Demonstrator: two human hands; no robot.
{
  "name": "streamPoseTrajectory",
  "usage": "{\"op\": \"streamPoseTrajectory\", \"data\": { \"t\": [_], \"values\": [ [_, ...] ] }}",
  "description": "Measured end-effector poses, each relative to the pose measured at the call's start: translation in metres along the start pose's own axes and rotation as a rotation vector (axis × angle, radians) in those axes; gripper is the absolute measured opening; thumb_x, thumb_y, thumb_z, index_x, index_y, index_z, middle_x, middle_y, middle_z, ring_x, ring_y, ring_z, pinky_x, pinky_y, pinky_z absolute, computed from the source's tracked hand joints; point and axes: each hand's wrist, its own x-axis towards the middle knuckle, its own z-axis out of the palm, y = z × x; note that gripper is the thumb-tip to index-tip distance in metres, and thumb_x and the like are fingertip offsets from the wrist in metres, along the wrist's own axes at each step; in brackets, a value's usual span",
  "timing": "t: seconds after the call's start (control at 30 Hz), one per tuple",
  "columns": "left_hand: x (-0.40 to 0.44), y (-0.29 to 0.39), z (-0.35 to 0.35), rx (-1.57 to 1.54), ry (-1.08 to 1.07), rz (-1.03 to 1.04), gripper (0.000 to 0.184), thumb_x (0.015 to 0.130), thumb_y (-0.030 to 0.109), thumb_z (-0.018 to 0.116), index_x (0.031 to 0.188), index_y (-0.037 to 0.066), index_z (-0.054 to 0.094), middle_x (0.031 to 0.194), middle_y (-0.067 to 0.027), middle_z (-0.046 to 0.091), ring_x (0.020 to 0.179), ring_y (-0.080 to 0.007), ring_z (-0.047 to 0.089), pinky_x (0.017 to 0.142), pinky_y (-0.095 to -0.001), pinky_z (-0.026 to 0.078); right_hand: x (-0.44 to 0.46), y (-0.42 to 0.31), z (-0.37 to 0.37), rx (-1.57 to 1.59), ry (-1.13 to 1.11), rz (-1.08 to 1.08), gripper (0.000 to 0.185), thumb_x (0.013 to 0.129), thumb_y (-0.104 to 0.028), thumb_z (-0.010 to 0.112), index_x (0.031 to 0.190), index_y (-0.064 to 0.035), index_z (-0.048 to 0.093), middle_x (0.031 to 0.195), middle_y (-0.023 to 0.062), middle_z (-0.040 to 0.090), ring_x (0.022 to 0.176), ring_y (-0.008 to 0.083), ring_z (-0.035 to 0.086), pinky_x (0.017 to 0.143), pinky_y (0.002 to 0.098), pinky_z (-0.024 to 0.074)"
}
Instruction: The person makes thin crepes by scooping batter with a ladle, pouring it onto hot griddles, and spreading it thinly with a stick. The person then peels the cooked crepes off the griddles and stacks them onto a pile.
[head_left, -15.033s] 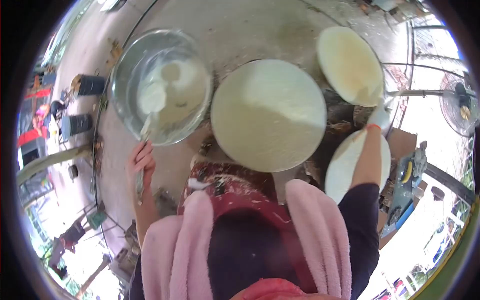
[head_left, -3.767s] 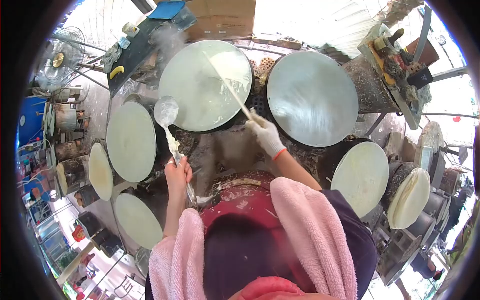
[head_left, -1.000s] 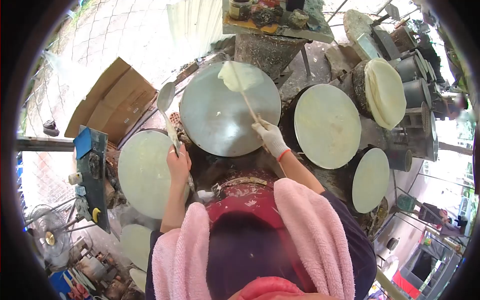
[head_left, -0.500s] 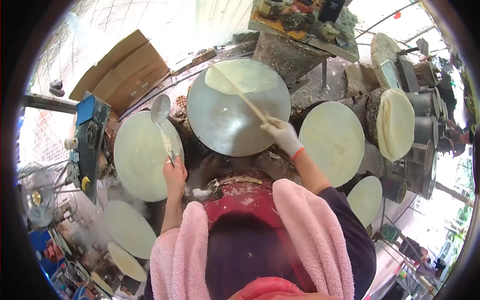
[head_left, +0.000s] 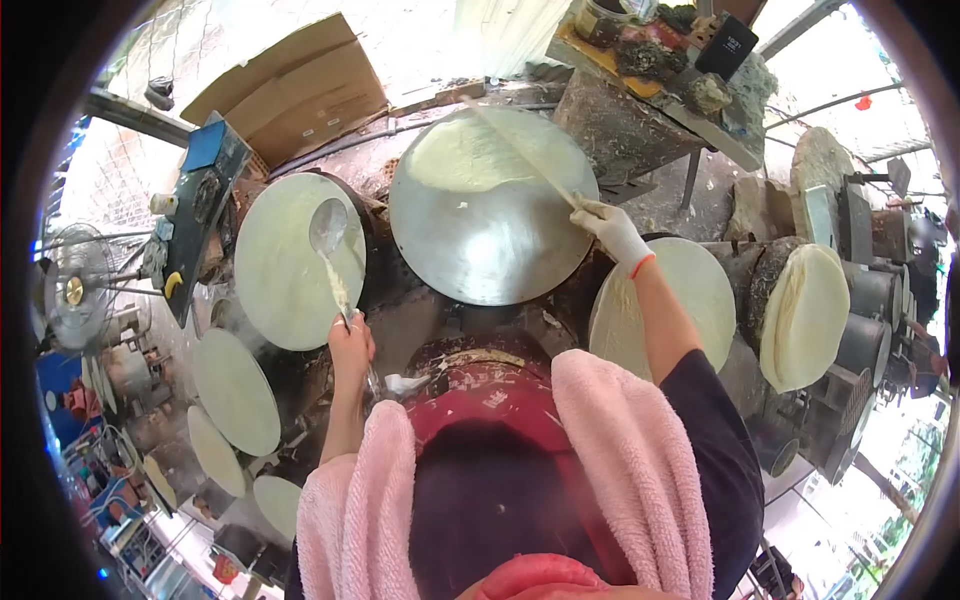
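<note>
My left hand is closed around the handle of a metal ladle. Pale batter coats its handle, and the bowl is over a round griddle covered with a pale sheet. My right hand, in a white glove, grips a long thin stick. The stick slants away over a bare-metal round griddle. A pale wet layer of batter covers that griddle's far part, partly behind the stick.
More pale-covered griddles stand at left and right. A stack of pale sheets sits farther right. Beyond are a cardboard sheet and a cluttered stand with a phone. A fan is at far left.
The view has turned, shifting the surroundings. My right hand and the stick have moved right and slightly up; the batter layer reaches nearer the griddle's right edge. The ladle stays in my left hand.
</note>
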Motion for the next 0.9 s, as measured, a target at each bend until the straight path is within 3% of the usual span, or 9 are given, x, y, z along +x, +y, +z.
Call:
{"op": "streamPoseTrajectory", "data": {
  "t": [0.2,0.33,0.37,0.47,0.6,0.73,0.77,0.87,0.9],
  "values": [
    [-0.005,-0.009,-0.004,0.042,0.066,-0.051,0.016,0.099,0.011,0.048,0.085,0.005,0.045,0.057,0.0008,0.043,0.040,-0.0070,0.037,0.035,-0.0251,0.029,0.000,0.011,0.003,0.029,-0.310,0.155,0.050,0.084,-0.023,0.074,0.125,0.0042,0.061,0.105,0.0000,0.066,0.083,0.0076,0.058,0.075,0.0226,0.0465],
    [0.011,-0.016,-0.006,0.123,0.082,-0.007,0.013,0.099,0.014,0.049,0.090,0.004,0.049,0.058,0.0018,0.042,0.039,-0.0059,0.036,0.034,-0.0245,0.028,0.035,0.021,-0.024,-0.066,-0.138,-0.172,0.050,0.084,-0.028,0.072,0.126,-0.0027,0.063,0.106,0.0060,0.070,0.093,0.0109,0.060,0.086,0.0257,0.0464],
    [0.020,-0.017,-0.004,0.136,0.078,0.020,0.013,0.099,0.015,0.049,0.092,0.004,0.050,0.059,0.0024,0.041,0.038,-0.0052,0.036,0.034,-0.0239,0.027,0.052,0.018,-0.026,-0.114,-0.146,-0.220,0.050,0.084,-0.028,0.072,0.126,-0.0028,0.063,0.098,0.0031,0.069,0.084,0.0093,0.058,0.076,0.0241,0.0464],
    [0.050,-0.019,0.003,0.311,0.078,0.051,0.015,0.097,0.014,0.050,0.091,0.000,0.050,0.060,-0.0053,0.050,0.043,-0.0160,0.047,0.040,-0.0321,0.038,0.038,-0.022,-0.018,-0.165,-0.335,-0.003,0.050,0.085,-0.028,0.071,0.127,-0.0032,0.062,0.083,-0.0032,0.063,0.063,0.0057,0.049,0.054,0.0217,0.0397],
    [0.076,-0.025,0.015,0.819,0.128,0.508,0.019,0.095,0.015,0.052,0.094,-0.004,0.049,0.072,-0.0229,0.059,0.067,-0.0419,0.058,0.060,-0.0467,0.045,0.014,0.007,-0.033,-0.087,-0.468,0.106,0.051,0.085,-0.028,0.070,0.129,-0.0034,0.061,0.070,-0.0082,0.055,0.049,0.0028,0.034,0.040,0.0224,0.0247],
    [0.073,-0.007,0.035,0.932,0.056,0.422,0.020,0.094,0.016,0.053,0.096,-0.004,0.050,0.082,-0.0311,0.061,0.083,-0.0513,0.058,0.070,-0.0544,0.045,0.045,0.030,-0.050,-0.118,-0.230,-0.246,0.054,0.086,-0.030,0.069,0.130,-0.0008,0.059,0.111,0.0058,0.069,0.095,0.0132,0.062,0.084,0.0246,0.0475],
    [0.071,-0.006,0.037,0.960,0.044,0.417,0.020,0.094,0.016,0.054,0.095,-0.004,0.050,0.082,-0.0314,0.061,0.083,-0.0514,0.058,0.069,-0.0553,0.045,0.050,0.020,-0.047,-0.226,-0.181,-0.273,0.055,0.087,-0.033,0.066,0.130,0.0008,0.058,0.133,0.0115,0.059,0.127,0.0181,0.050,0.109,0.0283,0.0315],
    [0.052,0.005,0.036,1.137,-0.024,0.361,0.019,0.095,0.017,0.051,0.096,-0.002,0.049,0.085,-0.0305,0.063,0.083,-0.0485,0.061,0.072,-0.0570,0.047,0.058,0.002,-0.022,-0.374,-0.433,-0.185,0.054,0.088,-0.036,0.064,0.129,-0.0022,0.060,0.117,0.0083,0.068,0.091,0.0149,0.064,0.083,0.0269,0.0493],
    [0.047,0.001,0.030,1.168,-0.041,0.399,0.019,0.095,0.017,0.050,0.097,-0.002,0.049,0.084,-0.0300,0.063,0.082,-0.0479,0.062,0.071,-0.0567,0.048,0.027,-0.030,-0.015,-0.306,-0.445,0.048,0.049,0.086,-0.035,0.066,0.127,-0.0065,0.063,0.087,0.0015,0.069,0.052,0.0090,0.051,0.049,0.0252,0.0416]
  ]
}}
